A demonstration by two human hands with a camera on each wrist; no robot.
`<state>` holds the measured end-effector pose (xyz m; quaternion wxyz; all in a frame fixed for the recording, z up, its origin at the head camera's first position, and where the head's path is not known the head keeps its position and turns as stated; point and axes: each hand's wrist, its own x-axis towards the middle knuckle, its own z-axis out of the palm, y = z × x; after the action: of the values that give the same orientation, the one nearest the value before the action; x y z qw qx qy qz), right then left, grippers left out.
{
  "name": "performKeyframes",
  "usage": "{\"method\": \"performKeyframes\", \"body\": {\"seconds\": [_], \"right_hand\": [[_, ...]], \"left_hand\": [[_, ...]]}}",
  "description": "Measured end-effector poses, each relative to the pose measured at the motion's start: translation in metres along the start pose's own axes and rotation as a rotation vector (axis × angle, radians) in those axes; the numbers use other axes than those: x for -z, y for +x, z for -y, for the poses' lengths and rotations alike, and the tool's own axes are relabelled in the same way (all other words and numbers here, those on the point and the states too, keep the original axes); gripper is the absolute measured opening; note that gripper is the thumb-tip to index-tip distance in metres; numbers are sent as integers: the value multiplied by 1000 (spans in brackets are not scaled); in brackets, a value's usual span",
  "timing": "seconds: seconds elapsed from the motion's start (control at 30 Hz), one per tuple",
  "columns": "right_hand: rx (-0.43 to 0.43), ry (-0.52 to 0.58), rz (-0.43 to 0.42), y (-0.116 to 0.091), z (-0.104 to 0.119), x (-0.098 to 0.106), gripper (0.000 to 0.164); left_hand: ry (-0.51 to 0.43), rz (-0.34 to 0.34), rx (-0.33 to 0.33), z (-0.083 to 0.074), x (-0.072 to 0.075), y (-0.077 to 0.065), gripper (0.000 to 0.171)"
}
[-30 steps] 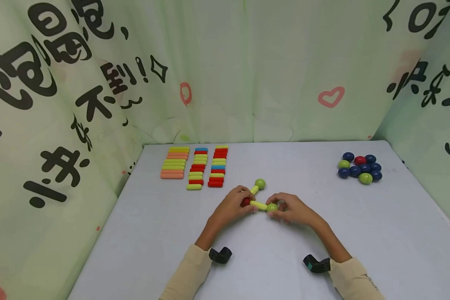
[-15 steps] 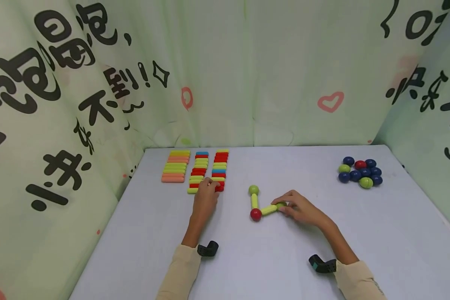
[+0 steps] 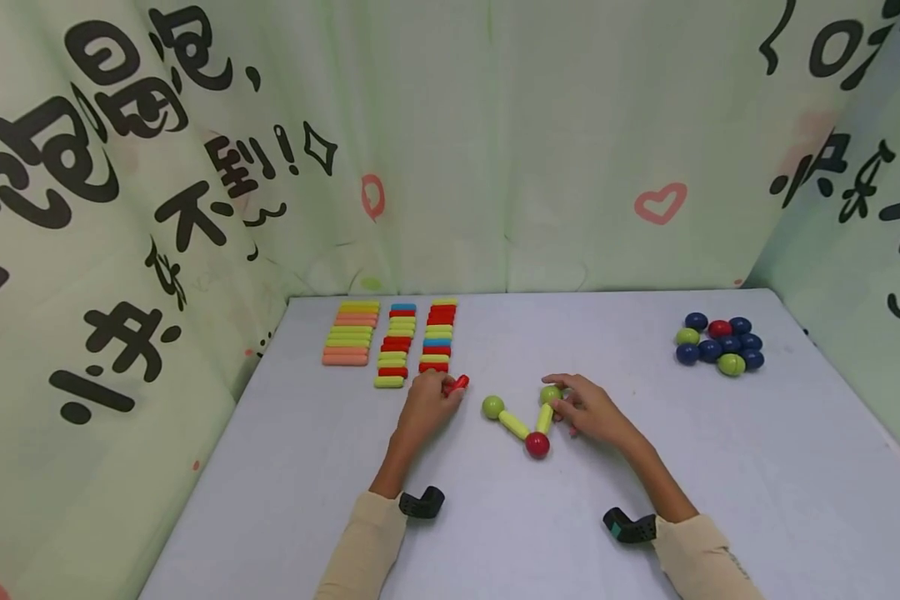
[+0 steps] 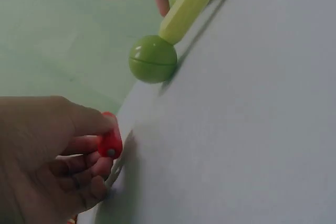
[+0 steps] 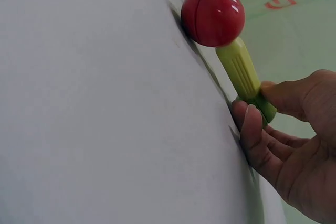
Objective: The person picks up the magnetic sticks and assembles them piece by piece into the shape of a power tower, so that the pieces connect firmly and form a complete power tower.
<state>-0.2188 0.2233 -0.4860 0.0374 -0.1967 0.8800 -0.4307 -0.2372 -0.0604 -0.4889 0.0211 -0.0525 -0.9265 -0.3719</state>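
Note:
My left hand (image 3: 429, 408) pinches a red rod (image 4: 109, 139) between thumb and fingers, just in front of the rod columns. A small grey dot shows at the rod's end in the left wrist view. To its right lies a V-shaped piece: a red ball (image 3: 537, 445) at the near corner, two yellow-green rods (image 3: 513, 425) running out from it, and a green ball at each far end. The left green ball (image 3: 492, 407) is free of any hand. My right hand (image 3: 589, 408) grips the other green ball (image 3: 551, 395), its thumb and fingers around it.
Three columns of coloured rods lie at the back left: one of longer rods (image 3: 351, 332), two of shorter rods (image 3: 397, 343). A cluster of blue, red and green balls (image 3: 729, 343) sits at the back right. Printed curtains (image 3: 555, 150) stand behind the white table (image 3: 720, 467).
My left hand let go of the red ball, reached to the short rods and brought a red rod toward me. The V-shaped piece has turned, its red corner now nearer and further right.

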Motion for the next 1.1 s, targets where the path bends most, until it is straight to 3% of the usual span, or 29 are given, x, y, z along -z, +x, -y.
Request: {"method": "performKeyframes", "body": {"seconds": [0.1,0.2,0.37,0.53,0.73,0.87,1.1], "right_hand": [[-50,18,-36,1,2,-4,40],[-97,27,-61,1,4,-7,39],[-180,37,-90,2,7,-8,40],[-251,8,-113,3,15,-9,41],[-349,-45,-55,3,27,-12,44],[-356,-98,-40,3,30,-15,43],[-333,-88,-69,2,30,-16,39]], "left_hand": [[-240,32,58,-4,-7,1,27],[-423,59,133,-9,-15,1,32],[-570,92,179,-17,-27,-2,34],[-531,106,132,-21,-34,-4,34],[-368,135,59,-25,-39,-10,40],[-271,203,32,-31,-40,-13,43],[-168,327,18,-40,-36,-16,42]]}}
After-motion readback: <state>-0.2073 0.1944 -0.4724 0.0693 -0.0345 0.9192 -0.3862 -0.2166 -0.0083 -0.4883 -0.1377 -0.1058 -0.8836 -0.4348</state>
